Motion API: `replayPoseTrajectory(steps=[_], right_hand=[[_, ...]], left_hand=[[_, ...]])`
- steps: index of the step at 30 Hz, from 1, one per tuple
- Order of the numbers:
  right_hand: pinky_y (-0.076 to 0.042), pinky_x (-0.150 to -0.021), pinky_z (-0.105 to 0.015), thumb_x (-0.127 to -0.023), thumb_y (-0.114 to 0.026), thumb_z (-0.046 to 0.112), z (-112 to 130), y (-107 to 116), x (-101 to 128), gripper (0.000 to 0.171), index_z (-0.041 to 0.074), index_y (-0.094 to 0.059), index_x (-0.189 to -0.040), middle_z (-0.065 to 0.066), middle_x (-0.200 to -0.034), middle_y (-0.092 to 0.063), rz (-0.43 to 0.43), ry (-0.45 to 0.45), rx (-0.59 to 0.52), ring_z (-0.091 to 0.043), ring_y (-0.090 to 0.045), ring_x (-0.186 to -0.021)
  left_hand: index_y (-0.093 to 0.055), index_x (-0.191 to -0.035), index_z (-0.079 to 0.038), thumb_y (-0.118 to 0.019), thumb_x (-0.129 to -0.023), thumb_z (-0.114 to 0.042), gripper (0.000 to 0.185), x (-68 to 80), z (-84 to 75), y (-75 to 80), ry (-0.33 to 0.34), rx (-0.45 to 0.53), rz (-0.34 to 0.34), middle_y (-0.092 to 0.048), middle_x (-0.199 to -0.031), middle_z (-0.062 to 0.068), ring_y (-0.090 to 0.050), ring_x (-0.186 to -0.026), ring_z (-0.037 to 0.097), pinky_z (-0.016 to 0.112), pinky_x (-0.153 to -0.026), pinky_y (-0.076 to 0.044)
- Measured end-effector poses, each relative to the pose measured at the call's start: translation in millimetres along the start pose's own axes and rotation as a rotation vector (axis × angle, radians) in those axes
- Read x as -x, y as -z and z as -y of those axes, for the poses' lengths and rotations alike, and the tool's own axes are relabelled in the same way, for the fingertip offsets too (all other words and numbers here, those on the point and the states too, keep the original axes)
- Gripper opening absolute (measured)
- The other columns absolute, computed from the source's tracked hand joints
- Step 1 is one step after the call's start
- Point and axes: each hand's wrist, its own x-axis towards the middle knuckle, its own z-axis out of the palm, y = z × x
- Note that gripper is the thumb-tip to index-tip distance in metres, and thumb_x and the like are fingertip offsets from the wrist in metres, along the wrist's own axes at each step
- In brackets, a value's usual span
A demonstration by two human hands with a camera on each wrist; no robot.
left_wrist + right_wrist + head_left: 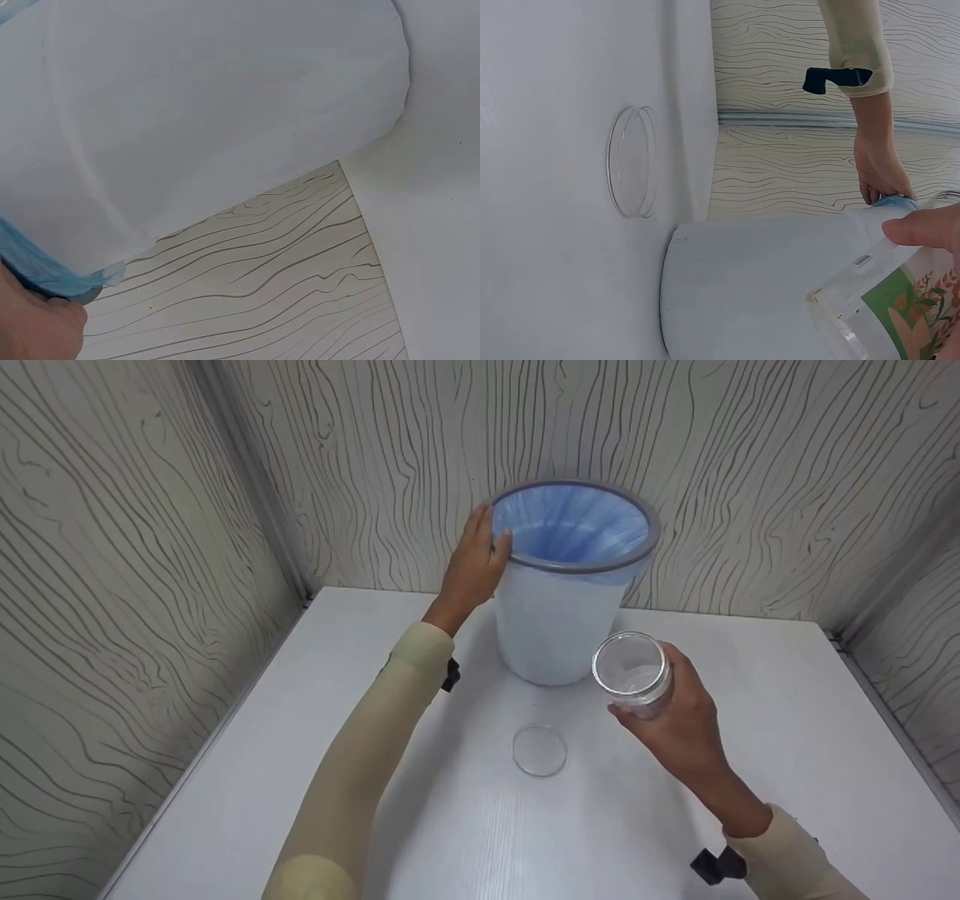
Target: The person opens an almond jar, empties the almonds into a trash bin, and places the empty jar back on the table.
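Note:
A white trash bin (559, 622) with a grey rim and blue liner stands at the back of the table. My left hand (478, 556) grips the left side of its rim. The left wrist view catches part of that hand (37, 322) beside the liner's blue edge (45, 262). In front of the bin, to its right, my right hand (679, 720) holds a clear jar (634, 671), its open mouth facing up toward the head camera. A green and floral print (922, 307) decorates the jar's side. A round clear lid (540, 751) lies flat on the table nearer to me.
The white table (300, 720) meets walls with a wood-grain line pattern (390, 472) at the back and sides. Metal strips (247, 472) run up the corners. Small black mounts (718, 865) are strapped at both wrists.

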Motion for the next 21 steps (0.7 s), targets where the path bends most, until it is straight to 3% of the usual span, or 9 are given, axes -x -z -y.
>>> replayPoseTrajectory(steps=[21], right_hand=[[-0.042,-0.102,-0.063,-0.065,-0.096,0.007,-8,-12,21,0.098,-0.003,-0.039,-0.145,-0.020,-0.139,-0.054,0.074,-0.091,-0.024,-0.038,-0.054,-0.126]], left_hand=[[-0.020,-0.161,-0.004,-0.033,-0.110,-0.043,0.066,0.0,-0.4,0.2,0.028,-0.032,0.012,-0.019,-0.168,0.013,-0.019,-0.154,0.020,0.032,-0.122,-0.020]])
